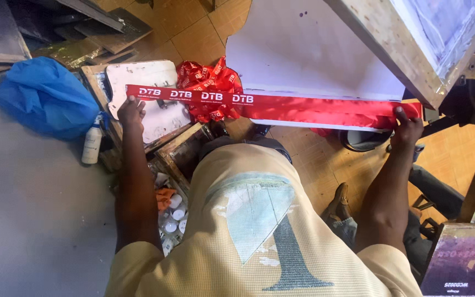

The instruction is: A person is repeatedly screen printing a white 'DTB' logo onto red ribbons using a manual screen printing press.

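Observation:
A long red ribbon (303,104) with white printed marks is stretched level between my two hands, along the front edge of a white board (303,49). My left hand (131,110) pinches its left end. My right hand (408,124) grips the right end, under a wooden screen frame (391,49) that is tilted up. A loose heap of the same red ribbon (207,82) lies bunched behind the stretched strip, near its left part.
A blue plastic bag (45,96) lies at the left beside a white bottle (92,144). Paint-smeared boards (144,71) and wooden frames lie below the ribbon, with several small white-capped jars (174,214) by my left leg. Another person's foot and leg (339,206) are at the right.

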